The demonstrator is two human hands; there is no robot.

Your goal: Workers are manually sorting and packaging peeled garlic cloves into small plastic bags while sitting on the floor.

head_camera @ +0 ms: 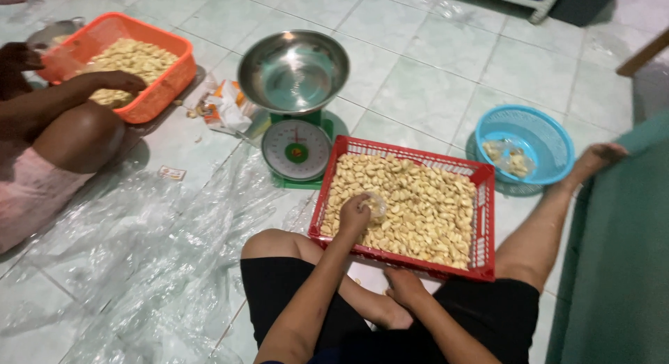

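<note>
Head view: left hand [354, 214] is scooping peeled garlic cloves [418, 204] with a small clear bag [376, 204]; right hand [404, 286] is gripping the red basket [481, 218] rim; lifting comes next, I'd judge.

Bare tiles [432, 92] between scale [296, 149] and blue basket [550, 127]

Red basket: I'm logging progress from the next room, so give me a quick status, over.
Left hand in the red basket, closed on a small clear bag among peeled garlic cloves. Right hand on the near rim. Nothing in the way.

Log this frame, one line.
left hand: scooping pale peeled cloves | right hand: steadying red plastic basket | green dial scale: idle
</note>
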